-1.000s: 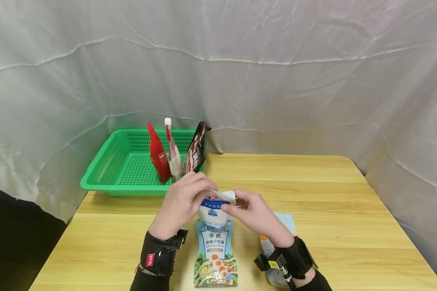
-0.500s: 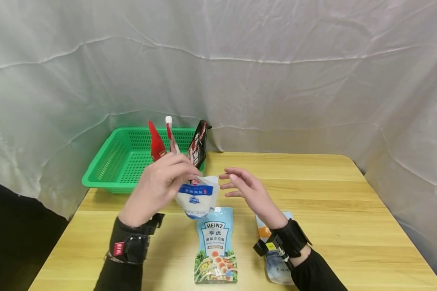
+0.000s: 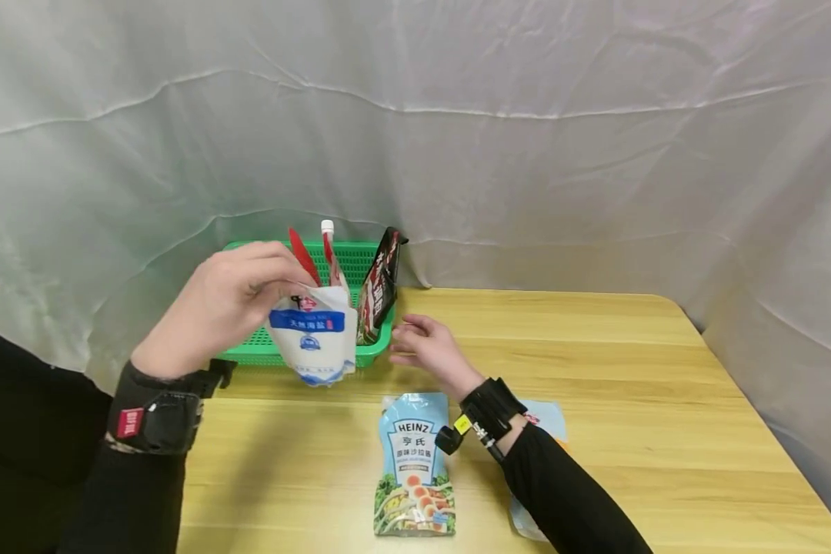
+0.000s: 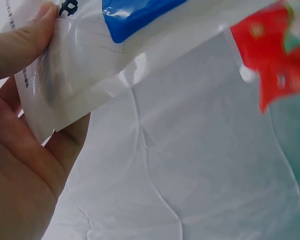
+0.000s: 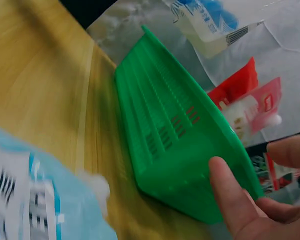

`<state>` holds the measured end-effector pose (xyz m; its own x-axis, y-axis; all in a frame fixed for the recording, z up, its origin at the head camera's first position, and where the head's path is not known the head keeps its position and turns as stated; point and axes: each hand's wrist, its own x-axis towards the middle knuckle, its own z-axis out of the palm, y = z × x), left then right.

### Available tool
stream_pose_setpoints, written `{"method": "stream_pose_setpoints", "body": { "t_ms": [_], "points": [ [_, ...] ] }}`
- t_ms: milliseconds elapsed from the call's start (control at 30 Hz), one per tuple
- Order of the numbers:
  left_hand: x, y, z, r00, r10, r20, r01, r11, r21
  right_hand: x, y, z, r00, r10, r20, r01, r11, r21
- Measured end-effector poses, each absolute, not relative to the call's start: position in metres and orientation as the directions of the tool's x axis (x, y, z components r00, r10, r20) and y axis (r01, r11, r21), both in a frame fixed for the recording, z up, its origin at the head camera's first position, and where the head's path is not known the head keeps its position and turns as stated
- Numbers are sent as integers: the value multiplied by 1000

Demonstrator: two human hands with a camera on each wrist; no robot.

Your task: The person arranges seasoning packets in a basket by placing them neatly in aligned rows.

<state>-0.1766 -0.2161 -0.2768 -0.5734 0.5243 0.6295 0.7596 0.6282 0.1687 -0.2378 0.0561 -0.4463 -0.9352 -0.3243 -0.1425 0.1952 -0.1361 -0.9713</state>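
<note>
My left hand [image 3: 238, 296] pinches the top edge of a white and blue sea salt pouch [image 3: 313, 335], which hangs in front of the green basket [image 3: 259, 354]. In the left wrist view the thumb [image 4: 27, 37] presses on the pouch's clear corner, with fingers behind it. My right hand [image 3: 429, 350] is by the basket's near right corner, fingers loosely bent and holding nothing. The right wrist view has its fingertips right at the basket's rim. Inside the basket stand a red pouch [image 3: 304, 256], a white-capped spouted pouch [image 3: 332, 265] and a black pouch [image 3: 379, 288].
A light blue Heinz salad dressing pouch [image 3: 414, 465] lies flat on the wooden table [image 3: 630, 431]. Under my right forearm, another pale blue pouch [image 3: 545, 419] is partly hidden. Grey cloth [image 3: 498, 154] hangs behind the table.
The right hand has let go of the salt pouch and moved forward and left to the basket corner. My left hand has carried the pouch left and up, over the basket's front.
</note>
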Motion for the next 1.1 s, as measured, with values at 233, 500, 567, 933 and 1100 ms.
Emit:
{"method": "stream_pose_setpoints", "body": {
  "t_ms": [233, 500, 567, 933, 1100],
  "points": [
    [-186, -244, -261, -688, 493, 533, 658, 733, 172, -238, 41, -450, -947, -267, -180, 240, -212, -948],
    [-199, -276, -250, -813, 435, 388, 527, 833, 169, -236, 38, -450, -957, -245, -155, 212, -228, -950],
    [-204, -283, -249, -824, 439, 357, 514, 845, 147, -235, 38, -449, -959, -239, -154, 210, -230, -950],
    [-250, -311, -265, -839, 463, 285, 520, 836, 172, -232, 39, -453, -960, -227, -163, 217, -237, -947],
    [-273, -314, -280, -845, 483, 229, 526, 826, 202, -232, 39, -453, -962, -218, -162, 213, -237, -948]
  ]
}}
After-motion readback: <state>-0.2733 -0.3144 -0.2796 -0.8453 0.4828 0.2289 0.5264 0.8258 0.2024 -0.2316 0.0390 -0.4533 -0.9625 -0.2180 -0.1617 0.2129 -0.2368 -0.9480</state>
